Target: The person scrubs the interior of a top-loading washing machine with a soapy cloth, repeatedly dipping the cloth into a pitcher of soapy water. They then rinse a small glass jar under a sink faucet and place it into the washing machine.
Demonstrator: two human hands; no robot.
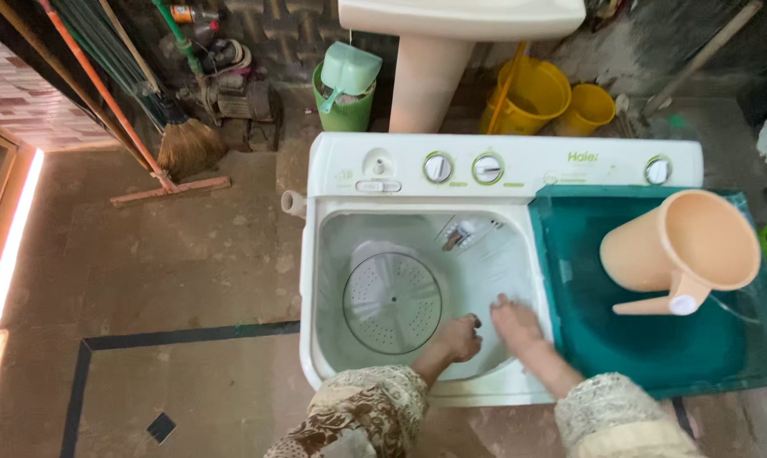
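Note:
I look down into the open wash tub (341, 254) of a white twin-tub washing machine (570, 161). Both my hands reach inside the tub at its near right side. My left hand (458, 337) is curled into a loose fist against the tub's inner wall, close to the round perforated plate (392, 303) at the bottom. My right hand (516, 326) lies flat with fingers spread on the wall just right of it. I see nothing in either hand. A peach plastic jug (682, 253) lies on its side on the teal lid (655, 348) of the right compartment.
A white pedestal sink (451, 34) stands behind the machine. A green bucket with a scoop (346, 93) and two yellow buckets (536, 97) sit beside it. A broom (184, 140) and a floor squeegee (167, 188) lean at the back left.

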